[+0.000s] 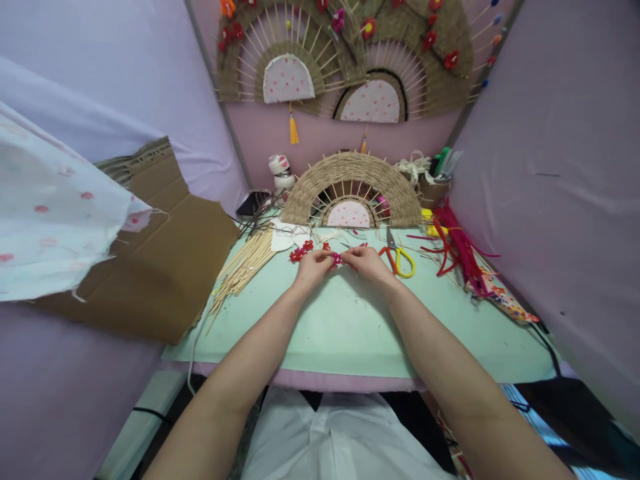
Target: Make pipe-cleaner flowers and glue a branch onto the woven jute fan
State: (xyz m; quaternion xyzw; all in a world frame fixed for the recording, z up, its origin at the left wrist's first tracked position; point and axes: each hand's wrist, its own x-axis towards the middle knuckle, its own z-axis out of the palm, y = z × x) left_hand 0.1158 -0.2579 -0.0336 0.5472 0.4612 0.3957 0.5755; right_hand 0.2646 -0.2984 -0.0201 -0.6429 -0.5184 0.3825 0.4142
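My left hand (314, 269) and my right hand (369, 261) meet over the middle of the table. Between their pinched fingertips is a small magenta flower (337, 260), apparently of fuzzy craft wire. Several red flowers (301, 252) lie just left of my left hand. To the right of my right hand rest scissors with yellow handles (406, 263) and a red-handled tool (388, 259), partly overlapping. Behind my hands stands a woven fan (351, 167) with thin sticks and a dotted cloth half-circle.
Thin wooden sticks (245, 267) lie at the left beside brown cardboard (165, 247) with dotted cloth (55, 207). Red and magenta fuzzy stems (467, 250) are heaped at the right. A cup with pens (434, 190) and a phone (253, 203) are at the back; finished fans (420, 47) hang above.
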